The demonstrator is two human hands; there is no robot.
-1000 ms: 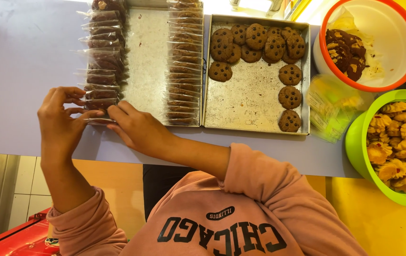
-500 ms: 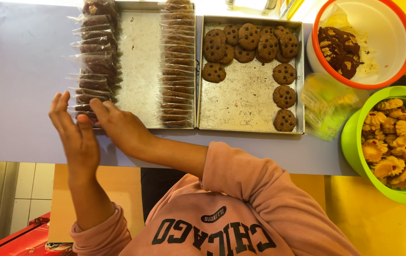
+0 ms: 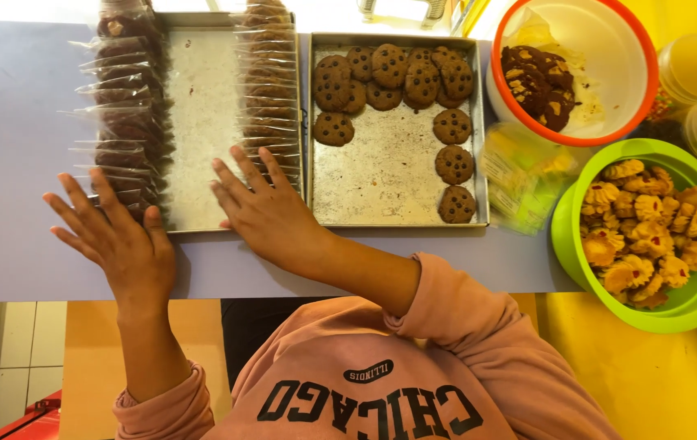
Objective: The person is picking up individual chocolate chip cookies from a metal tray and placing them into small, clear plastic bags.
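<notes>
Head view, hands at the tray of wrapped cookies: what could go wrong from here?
1. The left hand rests open by the outer row of wrapped cookies, whose wrappers overhang the tray edge; a nudge might tip packets onto the table.
2. The right hand lies on the tray's near rim beside the second row; pressing could shift the tray or crush a packet.

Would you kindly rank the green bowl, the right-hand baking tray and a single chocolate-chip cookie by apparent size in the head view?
1. Right-hand baking tray
2. Green bowl, slightly smaller, though cut off by the frame edge
3. Single chocolate-chip cookie, by far the smallest
</notes>
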